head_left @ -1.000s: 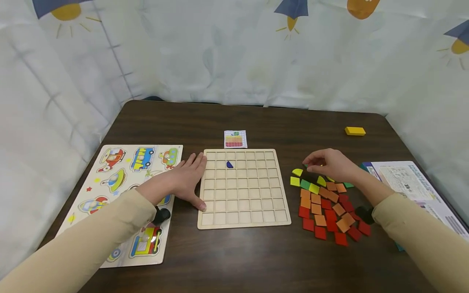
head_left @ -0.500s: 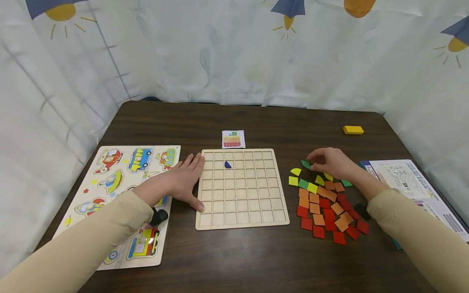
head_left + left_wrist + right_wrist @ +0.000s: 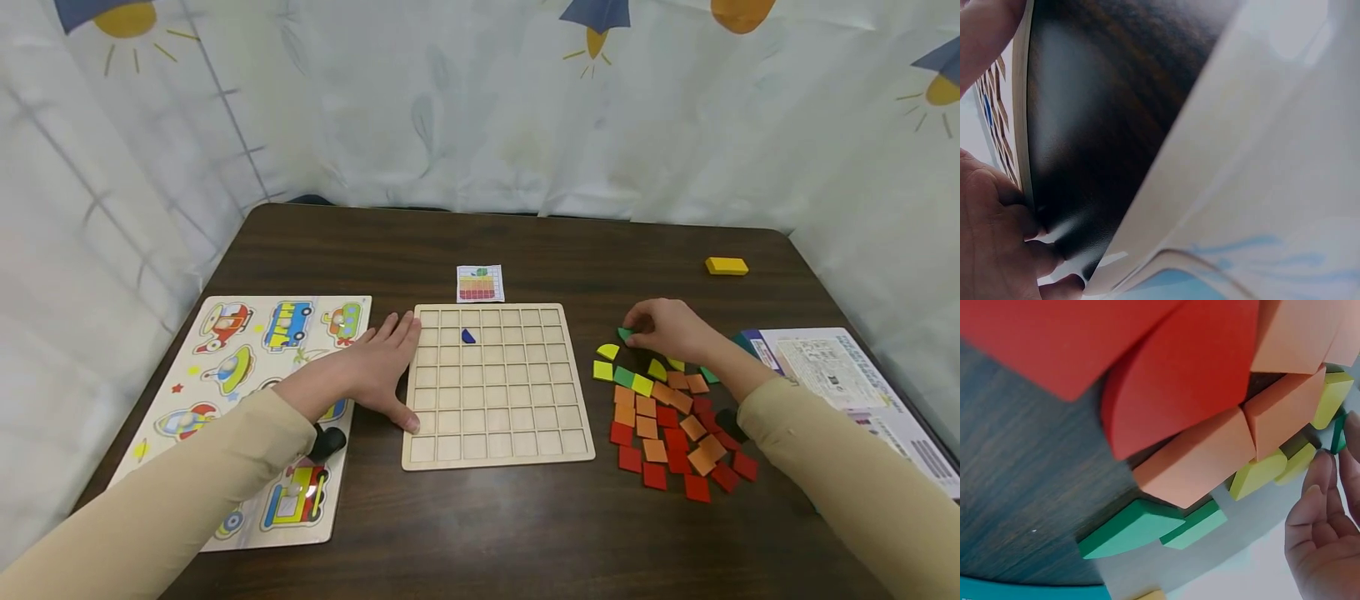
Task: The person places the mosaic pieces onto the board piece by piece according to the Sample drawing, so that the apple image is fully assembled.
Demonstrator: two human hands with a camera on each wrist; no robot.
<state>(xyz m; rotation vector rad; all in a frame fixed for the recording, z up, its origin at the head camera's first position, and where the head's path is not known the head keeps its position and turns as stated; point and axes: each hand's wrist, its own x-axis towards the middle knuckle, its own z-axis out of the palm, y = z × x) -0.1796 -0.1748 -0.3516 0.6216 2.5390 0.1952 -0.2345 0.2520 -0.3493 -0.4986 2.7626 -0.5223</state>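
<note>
One small piece: a green tile sits at the far edge of the tile pile, to the right of the wooden grid board.
Right hand: the right hand has its fingertips curled onto the green tile and looks to be pinching it; the wrist view shows the fingers right beside a green edge.
How the tile will handle: I think it is light, hard and flat, and a bit smooth, so it could slip. The best place to hold it is by its two thin side edges, thumb on one and finger on the other.
Tile pile: many red, orange, yellow and green tiles lie close together on the table, just right of the board.
Left hand: the left hand lies flat with straight fingers, holding nothing. Its thumb touches the board's left edge, and the wrist view shows the fingers against that edge.
Board: it has many square holes, and a blue piece sits in one near the top.
Picture card: a small card lies just behind the board.
Vehicle puzzle: a puzzle with cars and a bus lies left of the board.
Yellow block: a yellow block lies far right of the board, well apart.
Paper sheet: a printed sheet lies beyond the pile, at the table's right edge.
</note>
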